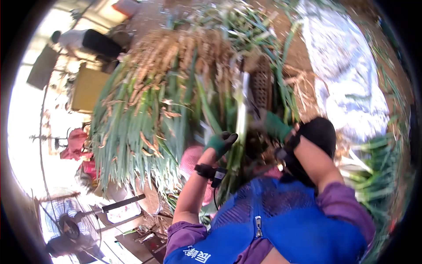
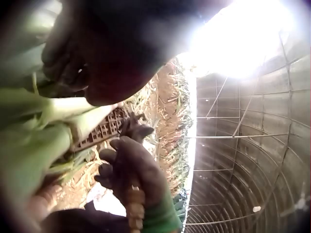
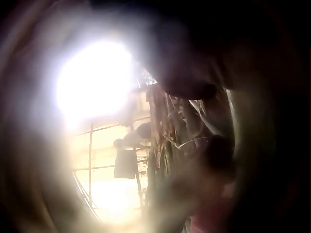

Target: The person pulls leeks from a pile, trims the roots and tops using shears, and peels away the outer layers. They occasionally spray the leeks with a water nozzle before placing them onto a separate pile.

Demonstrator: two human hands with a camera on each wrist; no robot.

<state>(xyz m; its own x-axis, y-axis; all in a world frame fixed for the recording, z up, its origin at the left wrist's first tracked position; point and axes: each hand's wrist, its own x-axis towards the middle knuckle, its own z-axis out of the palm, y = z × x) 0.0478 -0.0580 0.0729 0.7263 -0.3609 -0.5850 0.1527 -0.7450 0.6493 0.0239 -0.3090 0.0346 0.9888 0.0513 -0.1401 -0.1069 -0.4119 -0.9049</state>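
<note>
A long leek (image 1: pixel 241 105), white toward its far end and green toward my body, stands in front of my chest. My left hand (image 1: pixel 222 143), in a green and dark glove, grips it partway along; in the left wrist view the curled fingers (image 2: pixel 65 68) lie over the stalks. Beside the leek is my gloved right hand (image 1: pixel 274 126), blurred in the head view. In the left wrist view this hand curls around a dark tool with a ribbed brass-coloured fitting (image 2: pixel 135 208) at its lower end. The right wrist view is mostly dark and blurred.
A large heap of leeks (image 1: pixel 154 97) with brown roots fills the left front. Behind the leek stands a brown lattice crate (image 1: pixel 262 81). White sheeting (image 1: pixel 347 70) and more leeks (image 1: pixel 373 171) lie at right. A fan (image 1: pixel 70 224) stands lower left; another person (image 1: pixel 90 43) bends over farther back.
</note>
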